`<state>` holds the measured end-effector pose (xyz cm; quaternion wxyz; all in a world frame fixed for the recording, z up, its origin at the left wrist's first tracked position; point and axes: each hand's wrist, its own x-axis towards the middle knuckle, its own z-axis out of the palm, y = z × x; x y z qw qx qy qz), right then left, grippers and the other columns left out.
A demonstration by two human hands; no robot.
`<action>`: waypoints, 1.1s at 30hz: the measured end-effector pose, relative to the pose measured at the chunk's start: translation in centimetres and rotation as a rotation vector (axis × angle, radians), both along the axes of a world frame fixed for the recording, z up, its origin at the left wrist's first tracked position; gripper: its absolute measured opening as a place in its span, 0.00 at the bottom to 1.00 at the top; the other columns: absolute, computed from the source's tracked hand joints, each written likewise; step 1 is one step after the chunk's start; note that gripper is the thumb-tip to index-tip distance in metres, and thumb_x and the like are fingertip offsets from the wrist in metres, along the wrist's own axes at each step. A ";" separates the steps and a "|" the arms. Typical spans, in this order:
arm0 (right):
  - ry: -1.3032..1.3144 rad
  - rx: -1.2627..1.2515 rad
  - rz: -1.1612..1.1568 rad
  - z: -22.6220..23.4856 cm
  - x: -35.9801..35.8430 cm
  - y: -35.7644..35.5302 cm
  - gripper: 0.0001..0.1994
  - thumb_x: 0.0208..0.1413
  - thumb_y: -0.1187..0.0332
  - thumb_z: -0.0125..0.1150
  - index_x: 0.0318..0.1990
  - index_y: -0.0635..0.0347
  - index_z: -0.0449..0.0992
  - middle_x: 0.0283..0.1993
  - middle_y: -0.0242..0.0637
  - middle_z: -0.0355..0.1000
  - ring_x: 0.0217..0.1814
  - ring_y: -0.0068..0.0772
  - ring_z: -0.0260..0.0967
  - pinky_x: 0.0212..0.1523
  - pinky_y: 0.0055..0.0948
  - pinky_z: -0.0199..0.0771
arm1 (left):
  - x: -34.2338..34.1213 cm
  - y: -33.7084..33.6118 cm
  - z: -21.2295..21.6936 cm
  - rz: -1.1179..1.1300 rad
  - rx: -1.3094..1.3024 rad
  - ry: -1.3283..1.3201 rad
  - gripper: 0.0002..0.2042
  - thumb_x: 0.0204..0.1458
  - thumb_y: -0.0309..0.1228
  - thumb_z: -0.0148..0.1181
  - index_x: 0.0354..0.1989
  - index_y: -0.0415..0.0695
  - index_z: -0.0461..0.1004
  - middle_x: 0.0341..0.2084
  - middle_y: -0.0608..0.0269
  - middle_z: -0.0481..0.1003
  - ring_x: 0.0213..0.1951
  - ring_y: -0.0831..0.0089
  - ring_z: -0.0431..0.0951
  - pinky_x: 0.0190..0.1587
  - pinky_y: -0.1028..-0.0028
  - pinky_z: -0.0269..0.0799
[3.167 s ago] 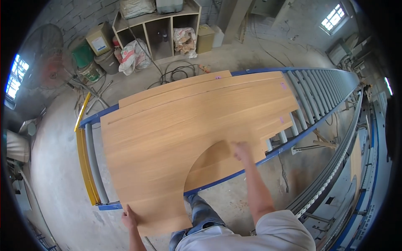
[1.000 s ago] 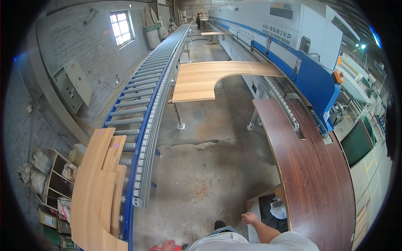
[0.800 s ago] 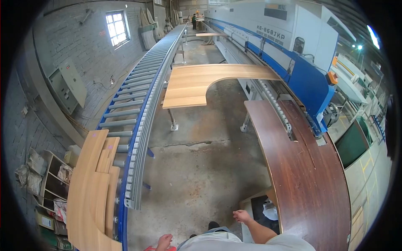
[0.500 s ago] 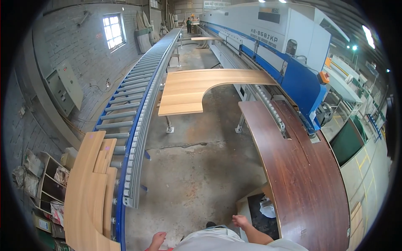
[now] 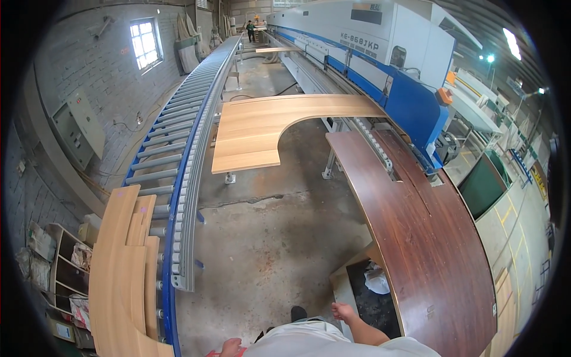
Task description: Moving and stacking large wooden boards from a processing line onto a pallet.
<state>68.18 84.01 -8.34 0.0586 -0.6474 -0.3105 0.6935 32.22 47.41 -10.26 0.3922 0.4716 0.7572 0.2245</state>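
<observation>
Left hand [image 5: 231, 346], grip unclear, and curled right hand [image 5: 343, 310] have quit the stacked boards [image 5: 122, 268].

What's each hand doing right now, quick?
Left hand: red item beside it; can't tell whether it's held.
Right hand: loosely curled, nothing visible in it; can't tell if fully closed.

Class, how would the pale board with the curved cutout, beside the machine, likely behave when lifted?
The board is probably stiff: it stretches above the floor without visible sag. It may tip toward its broad end, since the other narrows. That narrower part might crack first.
</observation>
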 end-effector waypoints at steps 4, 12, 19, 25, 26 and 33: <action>-0.044 0.016 -0.017 -0.2 0.2 -0.6 0.10 0.55 0.59 0.56 0.37 0.55 0.72 0.30 0.28 0.70 0.21 0.21 0.62 0.24 0.28 0.70 | -0.1 1.8 0.5 0.533 -0.160 -0.373 0.15 0.51 0.33 0.54 0.45 0.39 0.72 0.36 0.56 0.74 0.36 0.64 0.74 0.35 0.68 0.70; -0.039 0.017 -0.036 0.0 0.1 -0.9 0.08 0.57 0.60 0.54 0.36 0.53 0.72 0.30 0.29 0.70 0.20 0.20 0.62 0.21 0.26 0.68 | -1.3 3.2 0.3 0.799 -0.285 -0.474 0.13 0.50 0.36 0.56 0.41 0.44 0.75 0.32 0.65 0.76 0.30 0.71 0.77 0.27 0.73 0.70; -0.042 0.015 -0.018 -0.2 -0.1 -0.9 0.09 0.56 0.58 0.55 0.38 0.52 0.73 0.32 0.28 0.71 0.23 0.21 0.63 0.25 0.28 0.70 | -0.6 2.0 0.3 0.777 -0.342 -0.487 0.13 0.51 0.36 0.56 0.41 0.44 0.75 0.33 0.64 0.76 0.32 0.70 0.77 0.27 0.72 0.71; -0.020 0.016 -0.020 0.1 -0.6 -1.1 0.11 0.56 0.57 0.55 0.40 0.53 0.73 0.35 0.29 0.71 0.24 0.23 0.64 0.25 0.29 0.70 | -0.3 1.4 0.1 0.750 -0.330 -0.497 0.12 0.52 0.36 0.54 0.41 0.42 0.75 0.32 0.62 0.76 0.31 0.70 0.77 0.30 0.73 0.72; -0.034 0.019 -0.012 0.3 -0.6 -1.1 0.12 0.56 0.57 0.55 0.41 0.53 0.72 0.36 0.29 0.71 0.25 0.24 0.64 0.25 0.29 0.70 | -0.2 1.3 0.1 0.755 -0.328 -0.510 0.12 0.54 0.36 0.54 0.40 0.41 0.74 0.31 0.61 0.76 0.30 0.72 0.76 0.31 0.75 0.73; 0.033 0.023 -0.068 1.0 -1.0 -0.7 0.14 0.55 0.58 0.57 0.45 0.56 0.71 0.33 0.29 0.70 0.23 0.22 0.61 0.25 0.27 0.68 | -0.5 3.2 1.5 0.898 -0.222 -0.720 0.17 0.54 0.37 0.53 0.49 0.43 0.68 0.42 0.57 0.73 0.38 0.63 0.76 0.36 0.68 0.73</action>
